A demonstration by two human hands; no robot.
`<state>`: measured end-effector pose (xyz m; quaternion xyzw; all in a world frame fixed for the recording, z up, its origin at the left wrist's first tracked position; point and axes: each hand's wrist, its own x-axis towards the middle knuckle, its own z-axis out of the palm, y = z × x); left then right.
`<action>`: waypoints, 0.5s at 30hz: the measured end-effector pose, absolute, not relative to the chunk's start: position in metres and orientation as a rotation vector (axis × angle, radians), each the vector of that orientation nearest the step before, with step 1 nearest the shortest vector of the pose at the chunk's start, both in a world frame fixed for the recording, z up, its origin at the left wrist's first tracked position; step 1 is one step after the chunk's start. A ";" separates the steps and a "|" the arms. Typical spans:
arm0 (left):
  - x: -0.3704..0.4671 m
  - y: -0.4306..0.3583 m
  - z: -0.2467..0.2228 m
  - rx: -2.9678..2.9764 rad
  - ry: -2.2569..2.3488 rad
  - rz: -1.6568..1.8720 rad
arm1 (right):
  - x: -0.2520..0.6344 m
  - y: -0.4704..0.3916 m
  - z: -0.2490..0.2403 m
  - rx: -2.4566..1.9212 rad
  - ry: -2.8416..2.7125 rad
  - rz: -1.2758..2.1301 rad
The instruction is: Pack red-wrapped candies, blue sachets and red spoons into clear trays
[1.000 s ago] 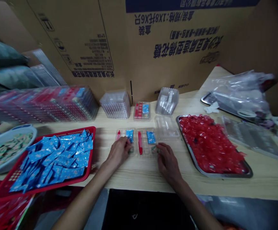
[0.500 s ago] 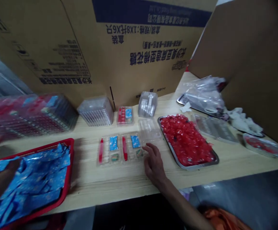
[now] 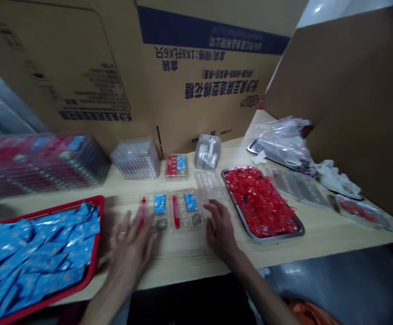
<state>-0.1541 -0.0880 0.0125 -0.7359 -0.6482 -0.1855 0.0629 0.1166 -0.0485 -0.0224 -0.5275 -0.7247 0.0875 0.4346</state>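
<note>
My left hand [image 3: 132, 246], blurred by motion, spreads its fingers at the near left edge of a clear plastic tray [image 3: 152, 199]. In this tray lie a red pen-shaped piece [image 3: 143, 208], a blue sachet [image 3: 160, 204] and a small greenish packet [image 3: 161, 224]. A second clear tray [image 3: 183, 221] beside it carries a similar red piece [image 3: 175, 211], blue sachet [image 3: 190, 202] and greenish packet [image 3: 195, 219]. My right hand [image 3: 222, 229] hovers at its right side, loosely curved, thumb and fingers apart. I see nothing held in either hand.
On the left stands a red basket [image 3: 99, 243] of blue sachets. A metal tray [image 3: 250, 232] of red wrapped pieces sits right. Stacked clear trays [image 3: 137, 158], a filled tray [image 3: 176, 166] and packed stacks [image 3: 47, 158] line the back, before a large carton [image 3: 169, 117].
My left hand has moved right from above the basket of blue sachets to the left tray. My right hand stays beside the right tray. The view has shifted slightly.
</note>
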 end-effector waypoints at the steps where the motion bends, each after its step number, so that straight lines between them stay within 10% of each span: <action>1: -0.145 -0.087 -0.001 -2.250 -1.964 -0.496 | 0.123 -0.045 -0.021 -1.331 -1.790 0.193; 7: -0.138 -0.086 -0.031 -2.348 -1.948 -0.315 | 0.141 -0.041 -0.033 -1.419 -1.942 0.289; 15: -0.110 -0.085 0.011 -2.431 -1.580 -1.277 | 0.095 -0.062 -0.025 -1.312 -1.695 0.683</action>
